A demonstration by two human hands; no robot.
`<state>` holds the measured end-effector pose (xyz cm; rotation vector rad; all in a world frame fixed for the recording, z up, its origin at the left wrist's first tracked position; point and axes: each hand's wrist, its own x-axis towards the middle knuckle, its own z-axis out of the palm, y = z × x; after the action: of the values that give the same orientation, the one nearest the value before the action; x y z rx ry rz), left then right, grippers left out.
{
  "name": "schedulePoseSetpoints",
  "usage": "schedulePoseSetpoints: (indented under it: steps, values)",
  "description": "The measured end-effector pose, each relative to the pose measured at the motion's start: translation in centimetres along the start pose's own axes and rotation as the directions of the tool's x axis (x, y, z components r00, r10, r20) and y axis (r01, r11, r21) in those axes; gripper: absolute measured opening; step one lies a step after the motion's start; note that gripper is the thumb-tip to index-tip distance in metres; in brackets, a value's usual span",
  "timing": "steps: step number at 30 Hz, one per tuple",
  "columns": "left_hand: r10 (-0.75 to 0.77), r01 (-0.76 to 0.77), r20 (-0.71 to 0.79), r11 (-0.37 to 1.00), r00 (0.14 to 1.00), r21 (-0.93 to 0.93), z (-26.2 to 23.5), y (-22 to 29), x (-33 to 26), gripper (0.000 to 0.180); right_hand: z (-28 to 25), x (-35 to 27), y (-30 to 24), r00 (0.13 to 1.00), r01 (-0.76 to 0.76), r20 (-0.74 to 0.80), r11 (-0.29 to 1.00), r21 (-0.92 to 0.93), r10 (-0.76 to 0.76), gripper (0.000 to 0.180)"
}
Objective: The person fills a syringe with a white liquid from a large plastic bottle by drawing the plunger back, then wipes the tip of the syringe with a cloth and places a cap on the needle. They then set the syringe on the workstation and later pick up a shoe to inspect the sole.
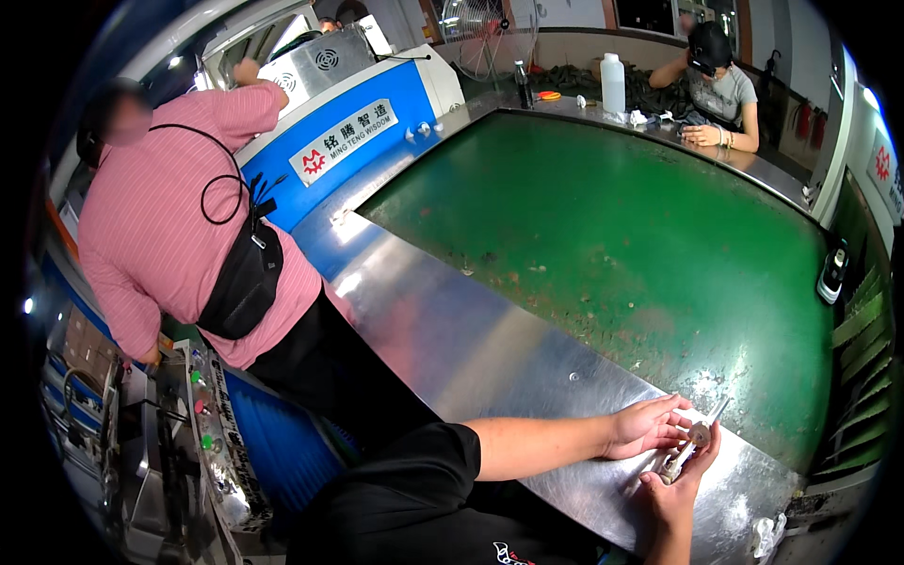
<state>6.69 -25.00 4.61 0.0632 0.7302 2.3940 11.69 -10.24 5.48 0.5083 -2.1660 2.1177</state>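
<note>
Holding a small metal part (695,441) at the steel ledge (490,348).
Left hand (650,426) and right hand (680,478) both pinch it, beside the green table (621,245).

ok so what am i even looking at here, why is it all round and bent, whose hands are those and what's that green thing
One picture, taken by a wide fisheye camera worn on a person's head and looking down; that lens bends straight edges. The two bare arms coming in from the bottom belong to the wearer. The left hand and right hand together hold a small metal part, a thin rod with a round piece on it, over a steel counter. Beyond it lies a big green bed, scuffed and speckled with debris. A person in a pink shirt stands at a blue machine on the left. Another person sits at the far side, near a white bottle.
</note>
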Motion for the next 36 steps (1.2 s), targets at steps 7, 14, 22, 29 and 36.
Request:
schedulePoseSetpoints:
  steps: [7, 14, 22, 29, 36]
  values:
    - [-0.003, 0.003, -0.001, 1.0, 1.0, -0.02, -1.2, -1.1, -0.3, 0.03, 0.5, -0.8, 0.5, 0.997, -0.006, -0.071, 1.0, -0.007, 0.005, 0.127]
    - [-0.003, 0.002, -0.024, 1.0, 1.0, -0.031, -2.2, -1.9, -1.1, 0.022, 0.6, -1.9, 1.0, 0.994, 0.023, -0.107, 0.997, -0.076, -0.031, 0.124]
    - [0.003, -0.004, 0.008, 0.998, 1.0, 0.067, -3.1, -2.9, -1.2, 0.014, 0.6, -2.6, 1.3, 0.986, 0.052, -0.153, 0.991, -0.123, -0.071, 0.123]
    - [0.001, -0.001, -0.005, 0.995, 1.0, 0.099, -2.7, -3.2, -1.7, 0.01, 0.3, -3.0, 1.8, 0.982, 0.061, -0.165, 0.986, -0.158, -0.088, 0.122]
    - [-0.004, 0.005, -0.016, 0.994, 1.0, 0.108, -3.1, -3.3, -2.2, 0.009, 0.8, -3.2, 2.2, 0.98, 0.048, -0.185, 0.987, -0.156, -0.077, 0.121]
